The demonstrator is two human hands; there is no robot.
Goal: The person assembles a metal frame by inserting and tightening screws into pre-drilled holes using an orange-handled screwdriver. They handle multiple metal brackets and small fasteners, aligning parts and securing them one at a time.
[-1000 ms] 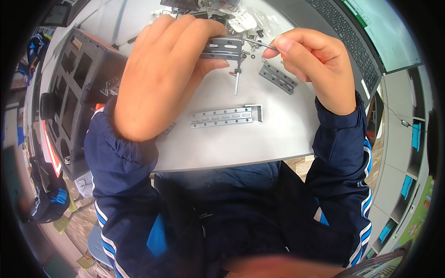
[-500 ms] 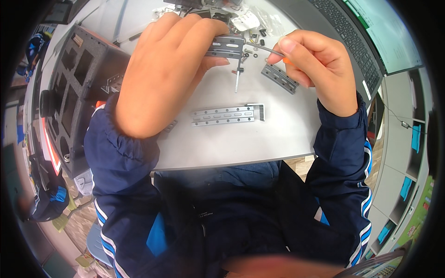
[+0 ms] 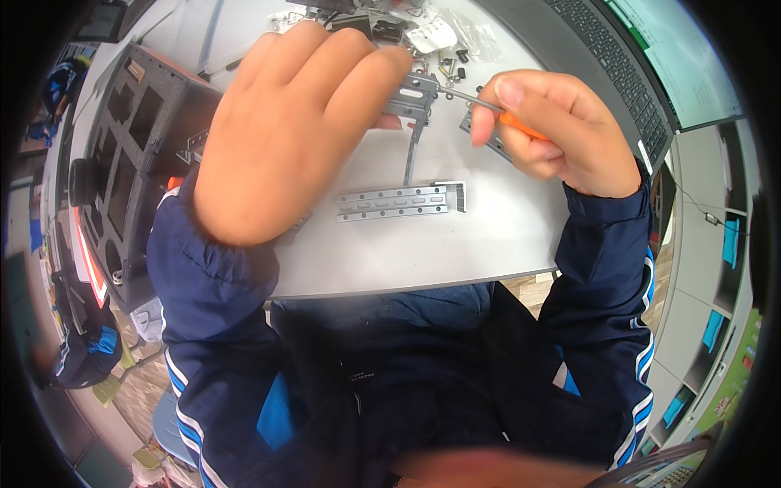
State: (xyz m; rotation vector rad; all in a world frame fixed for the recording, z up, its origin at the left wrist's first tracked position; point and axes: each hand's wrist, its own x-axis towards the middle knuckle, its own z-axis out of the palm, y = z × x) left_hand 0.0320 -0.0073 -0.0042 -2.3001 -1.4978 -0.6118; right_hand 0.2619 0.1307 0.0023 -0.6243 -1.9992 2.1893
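Here, the metal bracket (image 3: pixel 416 96) is being clamped by the left hand (image 3: pixel 293 130) while the orange-handled screwdriver (image 3: pixel 488 104), pinched in the right hand (image 3: pixel 557 130), is best being kept square to it.

1. Light grey surface (image 3: pixel 455 252) fills the middle, rounded front edge toward the viewer, evenly lit.
2. Black foam case with cut-out compartments (image 3: pixel 134 154) sits at the surface's left side.
3. Dark laptop keyboard (image 3: pixel 606 61) runs along the upper right; a lit screen (image 3: pixel 675 57) with green and white areas is just beyond it.
4. Right edge: white shelving (image 3: pixel 704 268) with teal-blue boxes (image 3: pixel 730 242) in the compartments.
5. Lower left: wood-pattern floor (image 3: pixel 146 390), a dark bag with blue parts (image 3: pixel 81 358) on it.
6. Clear plastic bags (image 3: pixel 480 37) lie at the top of the surface.
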